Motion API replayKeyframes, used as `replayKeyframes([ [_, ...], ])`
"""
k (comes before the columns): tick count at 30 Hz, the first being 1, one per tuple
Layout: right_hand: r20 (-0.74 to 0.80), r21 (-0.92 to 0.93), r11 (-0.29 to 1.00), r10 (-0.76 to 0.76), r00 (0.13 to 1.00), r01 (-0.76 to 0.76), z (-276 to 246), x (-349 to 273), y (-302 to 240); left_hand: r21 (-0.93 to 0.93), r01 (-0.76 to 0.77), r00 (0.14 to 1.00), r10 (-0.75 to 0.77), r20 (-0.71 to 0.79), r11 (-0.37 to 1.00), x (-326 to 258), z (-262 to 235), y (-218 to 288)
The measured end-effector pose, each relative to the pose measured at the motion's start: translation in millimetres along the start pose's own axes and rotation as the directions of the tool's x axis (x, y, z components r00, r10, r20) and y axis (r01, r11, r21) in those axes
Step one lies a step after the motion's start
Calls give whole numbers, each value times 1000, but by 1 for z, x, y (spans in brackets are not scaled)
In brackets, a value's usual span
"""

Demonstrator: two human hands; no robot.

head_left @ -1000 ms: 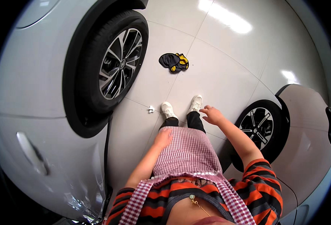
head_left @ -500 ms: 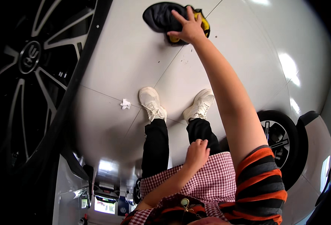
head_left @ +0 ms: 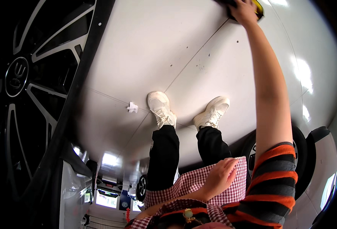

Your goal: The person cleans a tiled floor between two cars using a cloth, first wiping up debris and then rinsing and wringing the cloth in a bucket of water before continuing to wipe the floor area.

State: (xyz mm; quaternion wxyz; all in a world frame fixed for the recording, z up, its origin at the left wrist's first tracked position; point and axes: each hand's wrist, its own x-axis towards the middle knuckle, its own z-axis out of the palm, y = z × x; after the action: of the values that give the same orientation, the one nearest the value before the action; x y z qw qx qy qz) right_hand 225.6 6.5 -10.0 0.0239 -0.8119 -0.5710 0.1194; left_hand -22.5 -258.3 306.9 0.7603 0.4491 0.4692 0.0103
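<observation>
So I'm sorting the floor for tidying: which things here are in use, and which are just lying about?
In use:
right hand
black and yellow cloth under it, on the floor

Lying about:
small white scrap on the tiles
car wheel at left

- We take this for a car wash or detailing bay inside a garage or dealership.
- A large alloy wheel (head_left: 27,99) in its dark tyre fills our left side, and a second car's wheel (head_left: 252,152) stands at lower right.
- The glossy pale tiled floor (head_left: 157,49) mirrors the ceiling lights.
- A checked apron (head_left: 199,183) is worn over striped sleeves.
- Behind, we glimpse a bright showroom-like area (head_left: 107,194) with another vehicle.
</observation>
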Motion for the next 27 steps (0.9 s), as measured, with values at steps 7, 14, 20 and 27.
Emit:
replayKeyframes([
  [7,64,150,886,434,899,-439,52,-135,-28,50,71,989,-77,129,996,-19,30,-1],
  [14,361,157,987,-16,932,-44,63,-261,-164,109,-78,995,69,76,991,-29,45,-38],
  [20,369,614,789,-279,887,-7,42,-305,-129,479,106,980,-172,96,871,-41,27,-66],
  [27,56,233,952,189,980,-197,20,-209,11,454,-33,980,-60,190,890,-54,16,-71],
])
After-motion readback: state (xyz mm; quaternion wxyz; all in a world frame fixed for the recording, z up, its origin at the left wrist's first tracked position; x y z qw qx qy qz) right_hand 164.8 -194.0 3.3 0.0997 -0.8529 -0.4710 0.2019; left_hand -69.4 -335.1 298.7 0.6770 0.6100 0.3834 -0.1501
